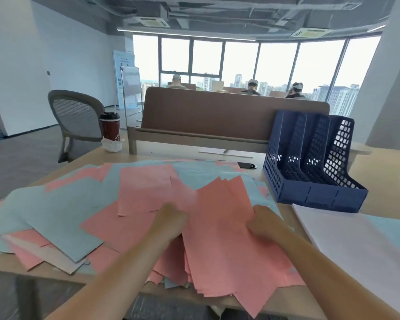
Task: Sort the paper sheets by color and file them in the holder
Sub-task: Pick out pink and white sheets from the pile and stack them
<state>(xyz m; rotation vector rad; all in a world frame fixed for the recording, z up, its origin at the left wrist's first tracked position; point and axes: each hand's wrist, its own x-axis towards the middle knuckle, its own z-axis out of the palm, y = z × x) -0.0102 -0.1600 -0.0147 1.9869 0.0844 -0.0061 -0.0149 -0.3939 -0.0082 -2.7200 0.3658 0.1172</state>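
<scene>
Head view shows the right hand [264, 224] with its fingers curled round the right edge of a pink bunch [222, 245]. The left hand [171, 219] has its fingers bent and seems to pinch the near edge of a loose pink sheet [146, 190] just ahead of its fingertips, though that spot is blurry. Blue sheets [62, 218] lie mixed in to the left of the left fingers and past both hands. The holder [310, 197] stands well beyond the right fingers, off to their right, and its slots look bare. The job looks far from done. To do this step well, the left fingers should pull only one pink sheet, slide it flat onto the bunch, and the right fingers should squeeze tight so nothing slips. The edges should line up before filing.
</scene>
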